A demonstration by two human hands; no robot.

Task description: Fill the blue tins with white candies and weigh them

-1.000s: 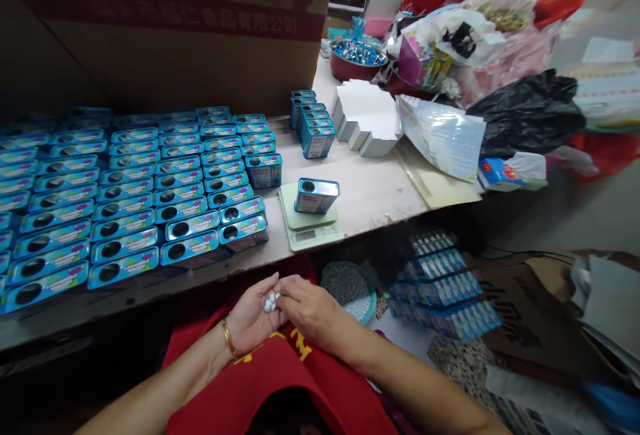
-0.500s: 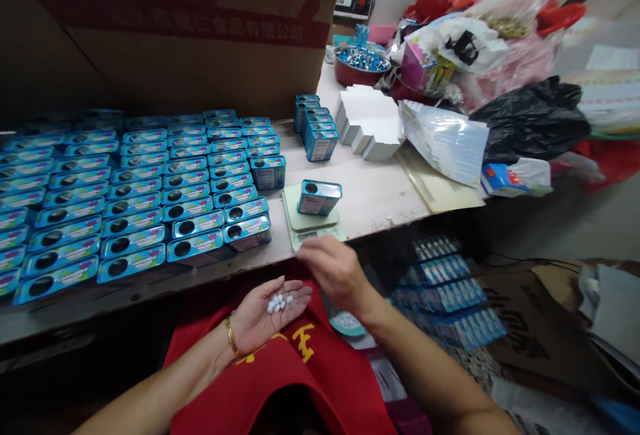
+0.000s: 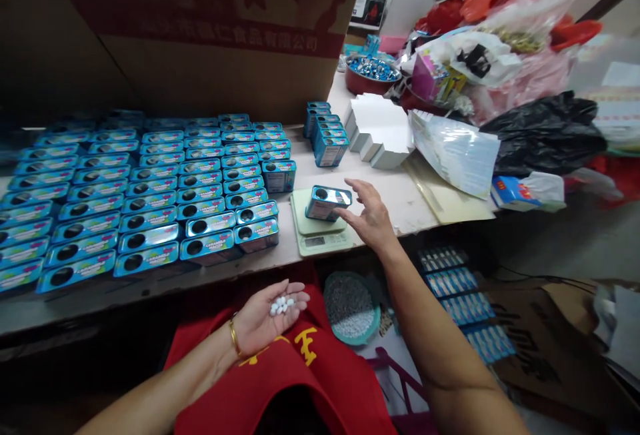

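Observation:
My left hand (image 3: 273, 312) lies palm up above the red apron, cradling several small white candies (image 3: 283, 306). Past the table edge reaches my right hand (image 3: 371, 216), its thumb and fingers spread on either side of the right end of a blue tin (image 3: 327, 203). The thumb overlaps the tin's front corner; whether it touches I cannot tell. That tin stands upright, its round hole on top, on a pale green scale (image 3: 325, 242) with a small display. Under the table edge, a teal-rimmed basin (image 3: 357, 338) holds many more white candies.
Rows of blue tins (image 3: 150, 202) fill the table's left side before a large carton (image 3: 210, 28). Behind the scale stand more tins (image 3: 331, 148) and white folded boxes (image 3: 383, 125). A red bowl (image 3: 367, 83) and plastic bags (image 3: 545, 128) lie farther right. Packed tins (image 3: 465, 295) sit below.
My right hand has moved forward from the scale's front edge to the tin on it, and its fingers have spread. My left hand still holds the candies. The view has shifted slightly.

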